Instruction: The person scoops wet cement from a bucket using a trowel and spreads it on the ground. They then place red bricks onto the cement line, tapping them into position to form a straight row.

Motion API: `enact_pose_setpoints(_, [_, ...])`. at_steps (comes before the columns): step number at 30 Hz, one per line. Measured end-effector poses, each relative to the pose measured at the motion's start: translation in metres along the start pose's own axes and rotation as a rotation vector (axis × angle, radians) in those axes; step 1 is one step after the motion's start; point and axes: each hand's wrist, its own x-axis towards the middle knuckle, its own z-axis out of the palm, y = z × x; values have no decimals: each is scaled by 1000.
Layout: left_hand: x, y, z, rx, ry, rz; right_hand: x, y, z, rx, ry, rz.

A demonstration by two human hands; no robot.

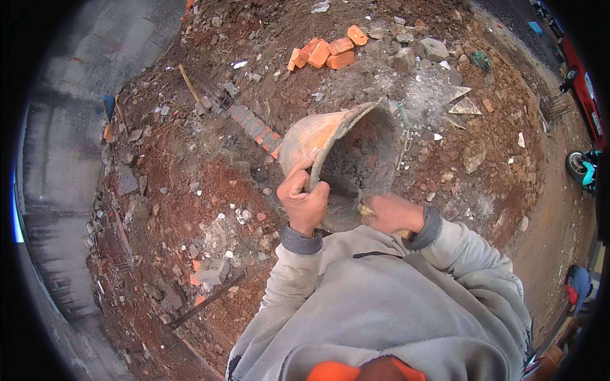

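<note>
In front of me a mortar-crusted orange bucket [309,135] leans over, its mouth turned toward me and to the right. Grey mortar [365,154] coats its inside. My left hand [305,202] is closed on the near left part of the rim, thumb bent over the edge. My right hand [395,213] grips a light-coloured handle, probably wooden. From it a dark trowel blade [341,186] reaches left into the bucket's mouth, close to my left fingers. The lower end of the bucket is partly hidden by my hands and sleeves.
A short course of bricks [253,126] laid in mortar runs left of the bucket. Loose orange bricks [319,53] lie beyond it. A wooden-handled tool [190,87] and a grey block [212,272] lie on rubble. A concrete wall [63,190] borders the left; a motorcycle [581,169] stands far right.
</note>
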Motion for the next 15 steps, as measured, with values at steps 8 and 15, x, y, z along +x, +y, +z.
enact_pose_setpoints(8, [15,20,32,-108,-190,187,-10,73,-58,278,92,256])
enact_pose_setpoints(15, [10,36,66,-263,-380,197,-19,112,11,1052,-324,186])
